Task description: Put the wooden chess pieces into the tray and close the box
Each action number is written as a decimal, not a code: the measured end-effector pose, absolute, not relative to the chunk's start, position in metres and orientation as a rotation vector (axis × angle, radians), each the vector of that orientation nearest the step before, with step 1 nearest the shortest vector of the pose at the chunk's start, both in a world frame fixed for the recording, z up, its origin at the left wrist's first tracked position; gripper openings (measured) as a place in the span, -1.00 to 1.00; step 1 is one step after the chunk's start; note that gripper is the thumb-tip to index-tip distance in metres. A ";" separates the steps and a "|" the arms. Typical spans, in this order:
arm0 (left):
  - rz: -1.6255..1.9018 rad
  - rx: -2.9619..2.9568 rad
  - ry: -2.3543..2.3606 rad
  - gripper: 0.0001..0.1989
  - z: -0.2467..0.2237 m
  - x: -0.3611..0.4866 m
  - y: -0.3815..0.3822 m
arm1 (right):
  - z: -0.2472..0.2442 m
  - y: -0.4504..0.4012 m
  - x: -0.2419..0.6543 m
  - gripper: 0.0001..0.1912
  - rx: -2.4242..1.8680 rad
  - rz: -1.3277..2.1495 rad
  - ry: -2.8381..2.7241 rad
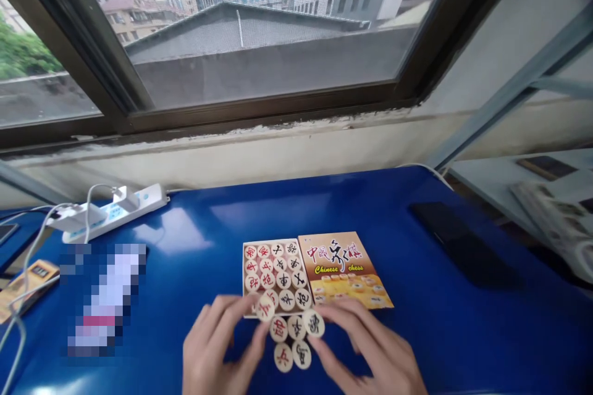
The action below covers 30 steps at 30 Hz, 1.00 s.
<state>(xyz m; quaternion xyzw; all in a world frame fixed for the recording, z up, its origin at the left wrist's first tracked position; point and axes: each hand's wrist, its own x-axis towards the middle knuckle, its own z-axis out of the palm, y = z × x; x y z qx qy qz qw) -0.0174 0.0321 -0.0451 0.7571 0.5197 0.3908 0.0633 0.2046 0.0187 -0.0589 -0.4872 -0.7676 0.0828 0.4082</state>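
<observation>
My left hand (231,342) pinches a round piece with a red character (265,307) over the near edge of the open box (245,265). Between finger and thumb of my right hand (365,345) is a piece with a black character (314,323), just right of the loose pieces. A red-marked piece (278,329) and a black-marked piece (296,327) lie between my hands. Below them, a red-marked piece (283,357) touches a black-marked one (301,354). Rows of red and black pieces fill the box. Its printed Chinese chess lid (345,268) lies against the right side.
A white power strip (115,213) with plugs and cables sits at the back left of the blue table (217,216). A blurred-out item (109,296) lies at the left, and a dark phone-like object (454,244) at the right. Behind is a window.
</observation>
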 end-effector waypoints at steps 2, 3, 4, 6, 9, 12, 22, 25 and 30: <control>1.163 2.319 1.479 -0.80 -0.035 -0.024 0.060 | -0.048 0.044 0.212 -0.79 -1.177 0.133 -1.991; 1.142 2.317 1.420 -0.81 -0.031 -0.027 0.074 | -0.043 0.057 0.215 -0.80 -1.161 0.108 -2.031; 1.099 2.301 1.347 -0.84 -0.027 -0.029 0.086 | -0.038 0.070 0.217 -0.81 -1.149 0.096 -2.074; 0.983 2.240 1.216 -0.87 -0.021 -0.034 0.107 | -0.032 0.094 0.219 -0.82 -1.120 0.136 -2.165; 0.850 2.184 1.118 -0.85 -0.018 -0.044 0.128 | -0.032 0.119 0.220 -0.81 -1.051 0.213 -2.262; 0.794 2.255 1.110 -0.84 -0.023 -0.056 0.140 | -0.038 0.128 0.222 -0.81 -1.023 0.265 -2.283; 0.674 2.546 1.134 -0.82 -0.036 -0.070 0.141 | -0.044 0.123 0.224 -0.87 -1.055 0.274 -2.302; 0.605 2.497 1.118 -0.75 -0.035 -0.069 0.137 | -0.042 0.120 0.223 -0.83 -1.050 0.366 -2.312; 0.515 2.475 1.065 -0.69 -0.032 -0.069 0.134 | -0.039 0.118 0.224 -0.70 -1.004 0.479 -2.384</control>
